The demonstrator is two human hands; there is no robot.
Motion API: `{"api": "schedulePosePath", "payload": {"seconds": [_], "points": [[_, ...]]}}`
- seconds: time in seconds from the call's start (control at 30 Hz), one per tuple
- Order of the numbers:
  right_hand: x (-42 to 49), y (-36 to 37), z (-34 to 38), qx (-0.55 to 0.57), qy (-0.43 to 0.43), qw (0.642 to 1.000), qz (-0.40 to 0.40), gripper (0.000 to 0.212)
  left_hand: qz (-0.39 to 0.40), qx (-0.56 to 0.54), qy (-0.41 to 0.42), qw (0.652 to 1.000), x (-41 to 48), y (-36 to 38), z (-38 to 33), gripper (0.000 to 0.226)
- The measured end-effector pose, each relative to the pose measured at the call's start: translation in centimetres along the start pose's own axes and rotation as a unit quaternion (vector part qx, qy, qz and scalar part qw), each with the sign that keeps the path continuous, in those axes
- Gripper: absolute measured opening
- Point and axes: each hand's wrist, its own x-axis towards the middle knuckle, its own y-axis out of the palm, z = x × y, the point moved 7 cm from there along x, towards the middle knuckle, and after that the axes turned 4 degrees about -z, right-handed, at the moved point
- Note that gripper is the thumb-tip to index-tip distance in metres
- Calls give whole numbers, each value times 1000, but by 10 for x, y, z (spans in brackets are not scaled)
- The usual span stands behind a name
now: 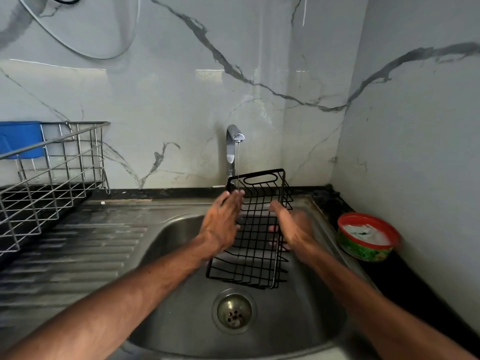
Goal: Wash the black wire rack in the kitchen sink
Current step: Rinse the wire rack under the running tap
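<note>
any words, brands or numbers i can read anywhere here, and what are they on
No text can be read in this view.
Green tub with a red rim: its side is printed, but too blurred to read.
Black wire rack, tap, steel dish rack: no markings visible.

The black wire rack (255,235) is a small basket made of thin crossed bars. It tilts over the shiny metal sink (181,294), middle of the frame.
</note>
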Motion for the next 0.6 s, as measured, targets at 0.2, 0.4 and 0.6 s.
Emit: {"api": "schedulePosePath", "payload": {"seconds": [0.2,0.4,0.6], "points": [[4,10,2,-29,-6,999,-43,88,62,25,16,998,-14,11,-2,75],[6,2,2,9,8,998,-63,59,147,54,141,978,-40,22,-35,81],[10,-1,5,58,-19,995,-77,82,7,128,39,991,-22,-1,-9,90]]}}
